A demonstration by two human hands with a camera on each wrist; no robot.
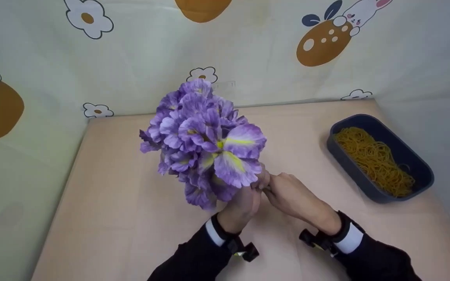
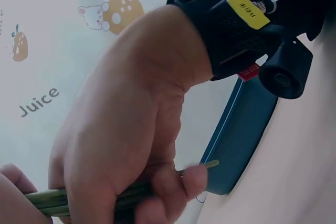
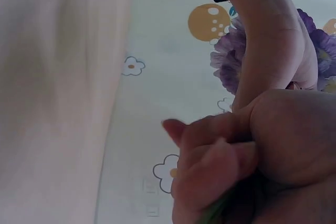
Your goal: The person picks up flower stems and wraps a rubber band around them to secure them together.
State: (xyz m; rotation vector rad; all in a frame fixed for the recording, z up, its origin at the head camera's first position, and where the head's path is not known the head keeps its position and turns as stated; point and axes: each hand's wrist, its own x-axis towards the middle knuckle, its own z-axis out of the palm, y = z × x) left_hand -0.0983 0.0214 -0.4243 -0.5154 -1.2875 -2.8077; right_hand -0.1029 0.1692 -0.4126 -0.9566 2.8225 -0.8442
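A bunch of purple artificial flowers (image 1: 201, 136) with yellow-streaked petals stands up over the table, hiding part of the hands in the head view. Beneath the blooms, my left hand (image 1: 244, 201) grips the bunch by its stems. My right hand (image 1: 293, 197) meets it on the right, fingers curled round the lower stems. In the left wrist view, green stems (image 2: 47, 201) run between both hands, and one stem tip (image 2: 211, 164) pokes out past the right hand's blurred fingers (image 2: 173, 187). The right wrist view shows the left hand (image 3: 273, 40) above the right.
A dark blue tub (image 1: 340, 154) holding a heap of yellow rubber bands (image 1: 373, 160) stands on the table at the right. The table (image 1: 104, 187) has a pale cover. Printed cloth walls (image 1: 143, 50) rise along its back and sides.
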